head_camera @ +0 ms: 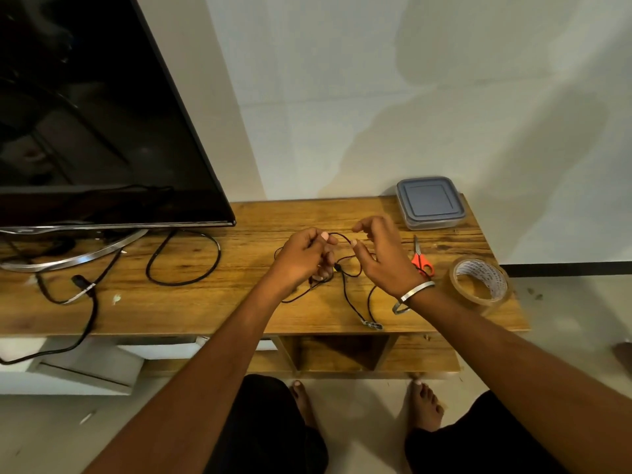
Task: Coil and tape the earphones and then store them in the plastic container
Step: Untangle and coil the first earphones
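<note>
Black earphones [349,292] lie partly on the wooden table [239,302], their cord looping up between both hands and the plug end near the front edge. My left hand [302,258] grips a bunch of the cord, thumb pinching a loop at the top. My right hand [383,258] pinches the same loop of cord between thumb and finger, just to the right. A clear plastic container [431,203] with a grey lid, shut, stands at the back right. A roll of clear tape [480,282] lies at the right edge. Orange-handled scissors [421,258] lie between tape and hands.
A large black TV [95,114] on a metal stand [68,254] fills the left of the table, with black cables [184,258] trailing over the top and off the front. White wall behind. An open shelf [338,350] sits under the table; my feet are on the floor below.
</note>
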